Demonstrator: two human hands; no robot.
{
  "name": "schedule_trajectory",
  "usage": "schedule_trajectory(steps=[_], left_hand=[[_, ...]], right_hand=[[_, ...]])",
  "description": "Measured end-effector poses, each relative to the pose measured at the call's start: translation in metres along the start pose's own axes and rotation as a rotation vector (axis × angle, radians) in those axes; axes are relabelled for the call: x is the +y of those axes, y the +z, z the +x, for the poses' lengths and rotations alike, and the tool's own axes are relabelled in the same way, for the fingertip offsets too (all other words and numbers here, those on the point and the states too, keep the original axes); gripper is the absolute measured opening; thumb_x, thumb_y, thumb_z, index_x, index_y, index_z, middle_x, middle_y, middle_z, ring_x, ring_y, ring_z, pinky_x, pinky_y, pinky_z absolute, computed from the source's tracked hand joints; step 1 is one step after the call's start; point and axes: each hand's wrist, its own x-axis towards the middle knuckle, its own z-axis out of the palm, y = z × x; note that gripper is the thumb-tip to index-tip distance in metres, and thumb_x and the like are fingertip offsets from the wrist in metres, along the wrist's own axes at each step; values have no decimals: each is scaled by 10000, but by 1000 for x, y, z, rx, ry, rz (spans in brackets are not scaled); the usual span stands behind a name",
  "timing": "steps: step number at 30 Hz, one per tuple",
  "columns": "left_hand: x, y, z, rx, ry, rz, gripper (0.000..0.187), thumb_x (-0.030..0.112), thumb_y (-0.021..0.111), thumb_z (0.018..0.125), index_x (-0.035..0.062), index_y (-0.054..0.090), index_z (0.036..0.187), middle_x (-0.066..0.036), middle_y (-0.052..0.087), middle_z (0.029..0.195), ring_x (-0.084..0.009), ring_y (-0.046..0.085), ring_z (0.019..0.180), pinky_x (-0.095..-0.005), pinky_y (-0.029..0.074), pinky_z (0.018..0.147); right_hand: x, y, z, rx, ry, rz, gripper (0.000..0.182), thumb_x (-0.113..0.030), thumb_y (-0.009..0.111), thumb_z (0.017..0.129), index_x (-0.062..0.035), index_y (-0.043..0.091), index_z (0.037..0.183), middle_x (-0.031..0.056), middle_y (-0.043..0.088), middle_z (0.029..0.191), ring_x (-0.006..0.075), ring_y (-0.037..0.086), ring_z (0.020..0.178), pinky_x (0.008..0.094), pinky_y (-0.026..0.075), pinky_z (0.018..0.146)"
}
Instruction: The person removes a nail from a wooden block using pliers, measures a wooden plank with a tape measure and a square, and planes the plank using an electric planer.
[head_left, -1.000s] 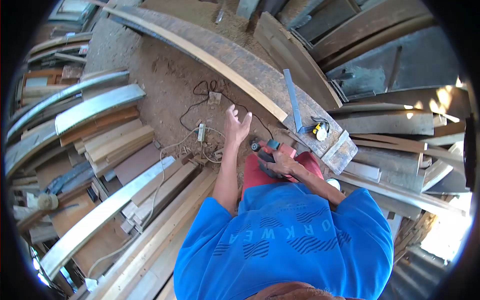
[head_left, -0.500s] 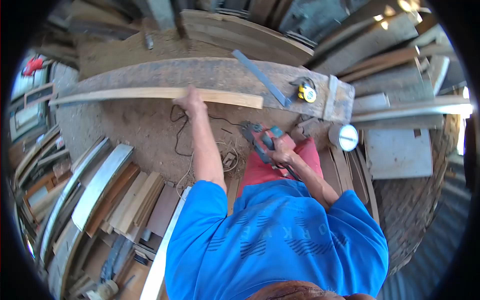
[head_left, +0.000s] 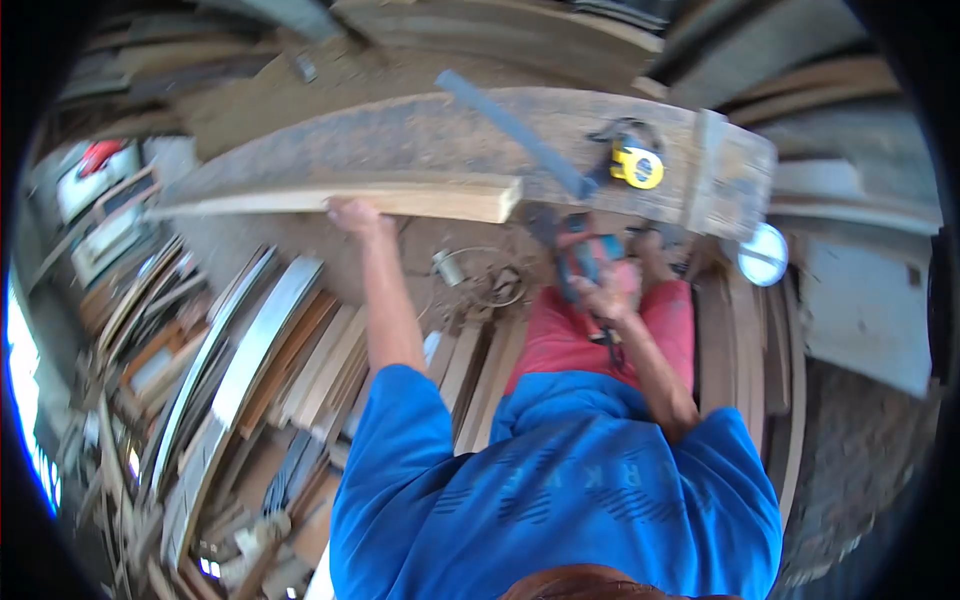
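My left hand (head_left: 356, 216) is closed around the near edge of a long, pale wooden board (head_left: 440, 198) lying along the front of the workbench (head_left: 380, 140). Its cut end points right. In my right hand (head_left: 608, 293) is a teal and red electric planer (head_left: 582, 250), gripped by its handle and held in front of my knees, apart from the board. The tool is blurred, and its underside is hidden. A metal square (head_left: 515, 130) lies slanted across the bench top. Right of it sits a yellow tape measure (head_left: 638, 165).
A wooden crosspiece (head_left: 706, 165) crosses the bench's right end. Near it stands a round white-topped container (head_left: 762, 255). Stacked planks (head_left: 265, 350) fill the left side. A coiled cord (head_left: 500, 280) lies on the floor by my legs.
The view has shifted and come closer to the bench's right end. The planer is more upright and nearer the bench. My left hand still holds the board, whose right end face now shows.
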Motion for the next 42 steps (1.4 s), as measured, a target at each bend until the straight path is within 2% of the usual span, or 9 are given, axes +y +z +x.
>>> schedule_trajectory(steps=[1,4,6,8,12,14,15,27,42], left_hand=[[-32,-25,38,-92,47,148,518,422,298,1081,47,419,1417,-182,503,1400,-306,562,1198,-493,494,1038],[-25,-24,31,-159,-12,-40,500,402,271,1078,68,460,1398,-165,531,1395,-309,566,1230,-472,476,1069],[-15,-19,26,-164,-17,-46,491,374,287,1064,48,501,1363,-182,583,1338,-336,611,1172,-484,506,1031],[-13,-17,20,-169,-29,-7,483,347,291,1052,38,527,1337,-191,617,1296,-355,636,1135,-494,522,1011],[-8,-27,33,-191,-41,142,440,251,317,1020,-2,553,1291,-216,658,1201,-383,669,1045,-513,567,924],[-2,-29,34,-109,4,301,418,219,346,1009,-30,564,1266,-227,667,1167,-386,686,993,-510,588,869],[-2,-38,42,-146,51,340,410,204,365,1005,-62,576,1235,-229,679,1125,-377,700,936,-501,601,818],[12,-28,15,-182,51,759,409,250,353,1029,-41,553,1236,-195,681,1092,-342,695,937,-469,603,824],[14,-28,11,-167,119,955,424,275,351,1048,-43,535,1260,-187,669,1137,-332,686,978,-460,599,849]], right_hand=[[9,-6,6,6,29,27,248,-237,687,957,-35,595,1068,0,583,701,105,558,604,313,450,513],[28,-31,29,-6,80,353,197,-246,687,962,-73,614,1018,-25,581,687,73,521,566,277,419,484],[46,-40,51,77,156,422,302,-208,680,959,-67,565,1200,-16,524,613,70,489,443,251,318,343],[38,-50,63,156,-5,559,169,-208,670,964,-75,597,1040,8,555,614,107,470,384,265,322,316],[109,-56,92,237,176,504,193,-151,567,987,-81,592,808,36,566,610,130,451,350,264,330,310],[116,-63,92,258,296,544,135,-158,538,994,-93,653,965,71,606,695,117,526,453,261,352,319],[122,-66,95,273,331,551,134,-160,540,993,-89,651,968,71,606,694,119,528,454,264,354,323],[216,-91,94,356,434,540,163,-191,566,982,-42,627,1003,70,600,685,146,545,475,298,387,367],[248,-77,100,338,409,496,259,-230,598,968,16,597,1046,68,592,674,179,567,500,340,428,423]])
